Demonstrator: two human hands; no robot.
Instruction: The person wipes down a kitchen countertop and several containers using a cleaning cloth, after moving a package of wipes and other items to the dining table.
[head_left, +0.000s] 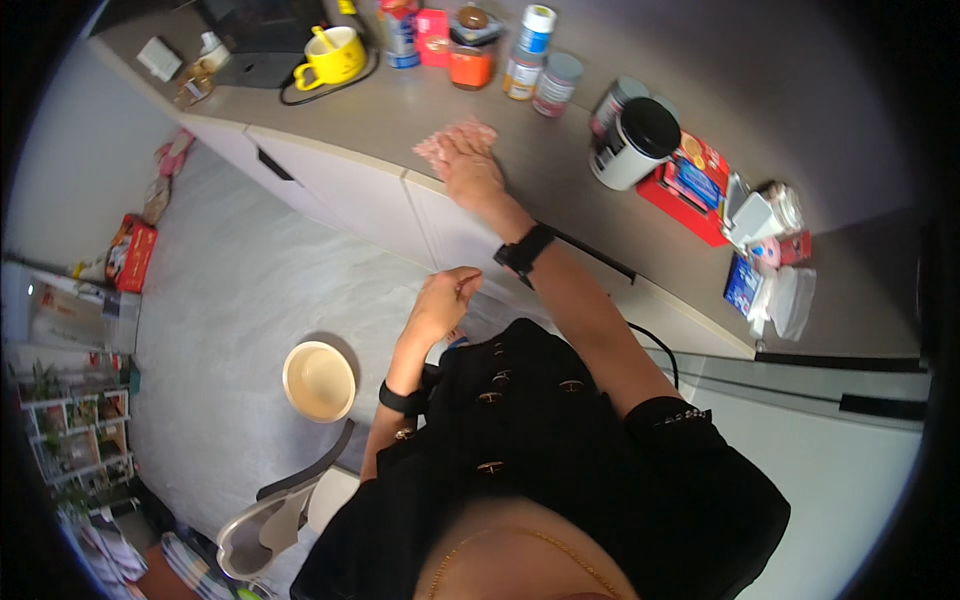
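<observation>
Spread over a pink-and-white cloth (429, 151), my right hand (474, 174) presses it onto the grey-brown countertop (375, 124) near its front edge. The cloth's edges show past my fingertips. My left hand (441, 306) hangs in front of the cabinet with its fingers loosely curled together and no object visible in it. Behind the cloth stand a jar with an orange-red lower part (471, 67), a can with a white cap (525, 64) and a grey-lidded canister (558, 86). To the right is a white tub with a black lid (634, 146).
At the counter's left are a yellow mug (334, 58) and a cable (330, 99). A red box of packets (686, 196) and a tissue pack (742, 285) lie at the right. A cream bin (319, 381) and a chair (259, 532) stand on the floor. Black handles (274, 165) mark the cabinet front.
</observation>
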